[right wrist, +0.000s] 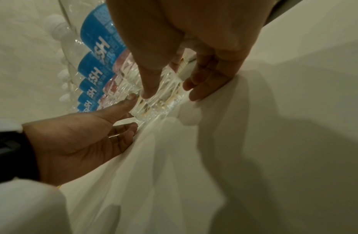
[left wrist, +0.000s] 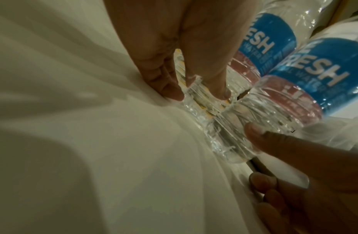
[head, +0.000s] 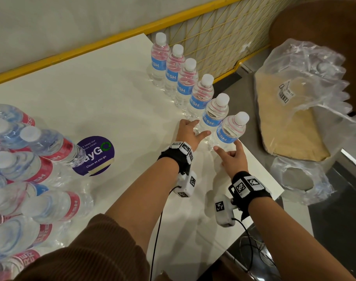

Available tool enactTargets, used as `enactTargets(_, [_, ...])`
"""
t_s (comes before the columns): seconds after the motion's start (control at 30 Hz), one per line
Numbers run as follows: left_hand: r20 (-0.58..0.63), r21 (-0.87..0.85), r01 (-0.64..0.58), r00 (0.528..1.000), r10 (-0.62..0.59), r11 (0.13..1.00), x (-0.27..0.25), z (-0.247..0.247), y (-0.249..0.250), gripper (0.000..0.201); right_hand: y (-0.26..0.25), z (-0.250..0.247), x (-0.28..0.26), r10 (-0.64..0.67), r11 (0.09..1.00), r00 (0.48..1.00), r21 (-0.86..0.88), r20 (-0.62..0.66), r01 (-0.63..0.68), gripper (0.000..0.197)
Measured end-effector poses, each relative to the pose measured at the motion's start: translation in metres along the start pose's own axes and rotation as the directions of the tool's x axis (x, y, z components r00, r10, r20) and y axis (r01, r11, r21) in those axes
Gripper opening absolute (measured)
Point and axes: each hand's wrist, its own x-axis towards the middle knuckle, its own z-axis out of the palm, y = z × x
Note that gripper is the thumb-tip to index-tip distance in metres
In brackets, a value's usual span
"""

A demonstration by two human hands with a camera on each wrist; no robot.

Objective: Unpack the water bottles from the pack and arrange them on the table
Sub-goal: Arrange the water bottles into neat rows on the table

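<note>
Several blue-labelled water bottles stand in a row along the right side of the white table. My left hand has straight fingers and thumb on either side of the base of the second-nearest bottle. The fingers rest on the tabletop there. My right hand touches the base of the nearest bottle, with thumb and fingers spread either side. The shrink-wrapped pack with several red-labelled bottles sits at the left.
A purple round sticker lies on the table near the pack. The table's right edge runs just beside the row. Beyond it sit a clear plastic bag with beige contents and a yellow mesh rail.
</note>
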Motion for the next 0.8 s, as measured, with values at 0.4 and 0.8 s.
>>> enactTargets(0.4, [-0.007,-0.004,0.009,1.000,-0.009,1.000,-0.001,0.000,0.001,0.066,-0.009,-0.001,-0.010,0.016,1.000,0.999,0.004,-0.035,-0.015,0.068])
enactTargets(0.8, [-0.030,0.399,0.019,1.000,-0.008,0.917,-0.043,-0.113,0.035,0.036,-0.011,0.004,-0.083,-0.084,0.966,0.959,-0.214,0.271,0.145,0.024])
